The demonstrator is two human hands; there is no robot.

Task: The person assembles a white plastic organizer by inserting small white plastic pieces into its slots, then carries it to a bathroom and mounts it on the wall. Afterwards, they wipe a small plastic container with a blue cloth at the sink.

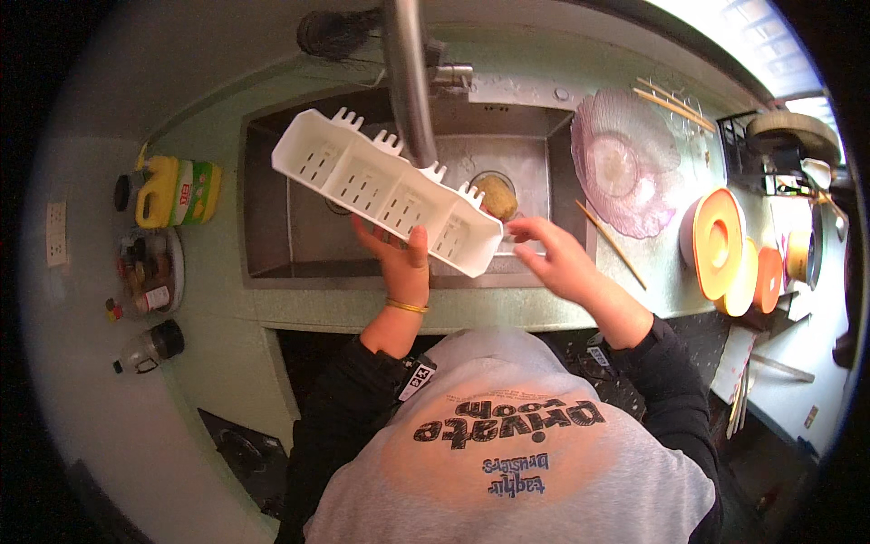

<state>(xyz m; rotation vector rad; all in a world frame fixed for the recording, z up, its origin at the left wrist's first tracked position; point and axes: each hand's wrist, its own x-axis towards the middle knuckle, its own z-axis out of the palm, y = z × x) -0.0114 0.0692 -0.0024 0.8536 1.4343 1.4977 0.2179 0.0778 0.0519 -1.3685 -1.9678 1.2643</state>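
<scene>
The left hand (399, 263) grips a white plastic rack (385, 190) by its near long edge — thumb on the rim, fingers closed underneath — and holds it tilted above the steel sink (272, 227), just in front of the tap (410, 82). The rack is divided into 4 slotted compartments and has small prongs along its far edge. The right hand (557, 258) hovers just beside the rack's right end with its fingers loosely spread, holding nothing; whether a fingertip touches the rack is unclear. A yellowish sponge (497, 195) lies in the sink behind that end. On the counter to the right lie a clear pink glass plate (625, 163) and orange dishes (720, 240); to the left stands a yellow bottle (172, 190).
</scene>
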